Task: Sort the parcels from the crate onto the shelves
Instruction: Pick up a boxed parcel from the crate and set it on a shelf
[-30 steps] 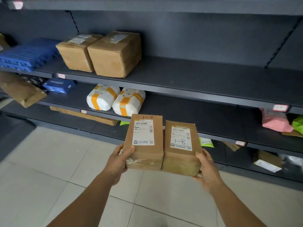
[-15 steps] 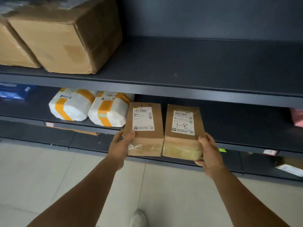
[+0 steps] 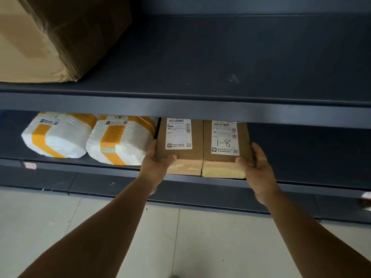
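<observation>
While both arms reach to the middle shelf point(image 3: 301, 183): two brown parcels sit side by side at its front edge.
Left hand point(image 3: 155, 167): grips the left parcel point(image 3: 180, 155), thumb on top, fingers along its outer side.
Right hand point(image 3: 259, 167): grips the right parcel point(image 3: 224, 163), marked "1-8", thumb on its front corner.
Neighbours: two white bundles with orange tape point(image 3: 90, 137) just left of the parcels.
Upper shelf point(image 3: 200, 105): large cardboard box point(image 3: 50, 37).

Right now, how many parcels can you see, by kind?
Brown boxes in the hands: 2, one and one marked 1-8
White bundles with orange tape: 2, one and another
Big box on the upper shelf: 1
Total: 5
</observation>
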`<state>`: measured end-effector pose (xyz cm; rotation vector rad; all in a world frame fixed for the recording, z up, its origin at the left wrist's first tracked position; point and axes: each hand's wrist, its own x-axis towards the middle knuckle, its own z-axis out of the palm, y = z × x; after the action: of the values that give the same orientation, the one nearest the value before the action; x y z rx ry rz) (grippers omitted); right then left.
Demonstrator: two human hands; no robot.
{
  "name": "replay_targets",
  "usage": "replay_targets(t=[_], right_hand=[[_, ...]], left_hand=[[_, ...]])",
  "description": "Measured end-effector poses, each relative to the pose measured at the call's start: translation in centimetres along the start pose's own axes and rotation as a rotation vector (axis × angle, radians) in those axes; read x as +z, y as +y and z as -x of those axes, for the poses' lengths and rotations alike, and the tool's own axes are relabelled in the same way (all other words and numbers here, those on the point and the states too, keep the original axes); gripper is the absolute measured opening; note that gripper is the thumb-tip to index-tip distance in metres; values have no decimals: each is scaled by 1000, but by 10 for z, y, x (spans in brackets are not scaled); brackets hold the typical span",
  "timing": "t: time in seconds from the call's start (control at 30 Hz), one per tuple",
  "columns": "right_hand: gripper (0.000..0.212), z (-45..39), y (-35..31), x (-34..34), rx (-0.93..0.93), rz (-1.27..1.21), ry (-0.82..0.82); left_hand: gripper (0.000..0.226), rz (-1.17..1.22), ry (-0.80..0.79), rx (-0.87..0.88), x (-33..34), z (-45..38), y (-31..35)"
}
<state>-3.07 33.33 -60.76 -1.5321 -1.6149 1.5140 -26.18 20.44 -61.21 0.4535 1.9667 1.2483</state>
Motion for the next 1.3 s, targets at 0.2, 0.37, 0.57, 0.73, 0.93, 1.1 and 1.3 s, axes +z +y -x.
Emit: replay_targets(t=[0.2,0.37,0.57,0.73,0.93,1.1,1.3], right_hand=[[69,-18,-4,16,-73,97,86],[68,-9,-7,18,-141,339,40],[73,44,-15,7,-182,681,-101],[77,108,-38,-19,-242,875,-214],[81,190,-69,-68,-269,973,-237],[79,256,-90,-112,-225,971,-179],[81,322,-103,-157,-171,952,-61]], left_hand=[[60,-277,114,88,8,-20,13],[65,-673,124,151,12,-6,19],[69,-977,-4,163,13,51,22],[72,-1118,-55,260,17,130,48],[74,-1162,-62,319,20,225,85],[75,-1136,-113,403,29,300,115],[72,-1153,-197,574,42,367,146]])
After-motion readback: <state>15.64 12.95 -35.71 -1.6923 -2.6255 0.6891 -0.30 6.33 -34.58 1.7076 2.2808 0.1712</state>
